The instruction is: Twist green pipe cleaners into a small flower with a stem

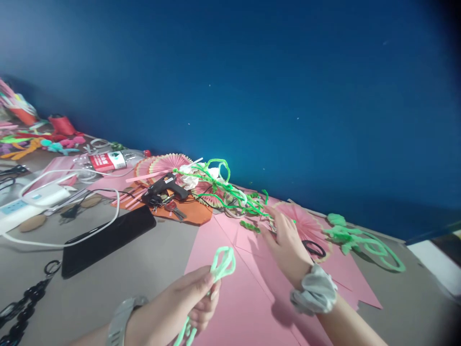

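Blue wall (259, 96) fills the upper part of your view; below it runs the grey tabletop (173, 254). Pink paper sheets (237, 312) lie on the tabletop under both your hands. To the left, a black phone (108, 242) lies flat, a loop of white cable (104, 226) crossing it.

Your left hand (192, 298): thumb and fingers clamped on a bundle of pale green pipe cleaners. Your right hand (286, 235): thumb and fingers apart, reaching to the near edge of the tangled green pipe cleaners (230, 188); cannot tell whether the fingertips touch a strand. The tangle extends left towards a black glue gun (165, 188), which rests on an orange sheet.

The pale green bundle (224, 270) is held above the pink paper, folded ends looped above your grip, tails hanging below. Smallest item noted: a short green twist (249, 227) near your right thumb.

Risks, as judged: pulling one strand may drag the whole tangle, since strands cross, and could shift the glue gun. If that gun is hot (cannot tell), a careless reach might burn you. Loosening your left pinch could let the bundle spring apart.
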`<state>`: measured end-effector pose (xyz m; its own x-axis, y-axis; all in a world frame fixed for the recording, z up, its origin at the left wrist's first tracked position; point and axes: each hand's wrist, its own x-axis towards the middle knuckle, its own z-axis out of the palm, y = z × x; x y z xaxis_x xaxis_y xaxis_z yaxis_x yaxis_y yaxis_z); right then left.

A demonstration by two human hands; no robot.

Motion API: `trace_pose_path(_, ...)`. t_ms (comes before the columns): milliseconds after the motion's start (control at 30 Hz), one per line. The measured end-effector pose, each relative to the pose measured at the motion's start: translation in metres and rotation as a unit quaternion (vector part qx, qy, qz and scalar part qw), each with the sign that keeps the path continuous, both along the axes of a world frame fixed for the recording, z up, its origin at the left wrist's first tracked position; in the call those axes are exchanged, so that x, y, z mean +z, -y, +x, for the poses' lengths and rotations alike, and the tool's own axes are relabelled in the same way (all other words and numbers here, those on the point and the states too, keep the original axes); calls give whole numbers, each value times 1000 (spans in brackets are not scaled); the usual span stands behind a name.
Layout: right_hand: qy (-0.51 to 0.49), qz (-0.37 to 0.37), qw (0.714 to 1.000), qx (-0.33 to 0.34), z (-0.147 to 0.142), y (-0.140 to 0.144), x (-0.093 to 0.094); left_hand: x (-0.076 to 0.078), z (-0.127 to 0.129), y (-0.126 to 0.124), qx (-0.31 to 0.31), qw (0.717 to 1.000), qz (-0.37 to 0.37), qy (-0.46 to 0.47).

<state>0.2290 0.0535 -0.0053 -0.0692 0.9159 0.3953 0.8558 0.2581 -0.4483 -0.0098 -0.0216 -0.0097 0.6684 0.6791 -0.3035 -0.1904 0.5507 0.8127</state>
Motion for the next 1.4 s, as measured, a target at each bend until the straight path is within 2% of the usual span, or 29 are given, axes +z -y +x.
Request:
trace_pose_path(67, 35, 6, 999, -25, 8, -7, -7, -4, 1, -1, 16, 999, -28, 31)
trace_pose_path(167, 54, 12, 998, -23, 9, -8, -8, -6, 2, -3, 24, 999, -29, 26)
trace_pose_path(367, 93, 24, 994, 54, -2, -14, 1, -10, 5, -6, 14, 998, -38, 46)
trace_pose_path(600, 126, 40, 980, 146, -9, -70, 15, -16, 7, -13, -4, 996, -67, 51)
trace_pose_path(667, 116, 45, 980, 154, -9, -86, 19, -19, 8, -17, -12, 996, -73, 47)
trace_pose_path(733, 88, 67, 986, 124, -6, -101, 22, -21, 8, -22, -19, 996, -80, 45)
trace_pose_path(800, 43, 109, 992, 53, 1, -113, 27, -20, 9, -25, -22, 995, -85, 46)
trace_pose_path(933, -55, 191, 976, -93, 18, -123, 42, -12, 10, -23, 20, 996, -64, 60)
trace_pose_path(1033, -106, 254, 951, -141, 27, -115, 65, -8, 11, -19, 39, 995, -47, 76)
trace_pose_path(1100, -130, 303, 932, -149, 28, -102, 89, -8, 11, -17, 36, 995, -42, 85)
trace_pose_path(1200, -152, 383, 898, -155, 19, -68, 128, -11, 9, -16, 35, 994, -32, 94)
trace_pose_path(1267, -147, 417, 888, -125, 4, -36, 144, -12, 8, -15, 43, 995, -18, 94)
trace_pose_path(1300, -109, 418, 895, -113, -6, -19, 145, -12, 8, -15, 51, 995, -9, 91)
trace_pose_path(1333, -32, 370, 927, -52, -16, -3, 141, -12, 8, -15, 59, 994, -1, 86)
trace_pose_path(1400, 88, 216, 967, 101, -37, 26, 119, -10, 7, -14, 76, 995, 11, 72)
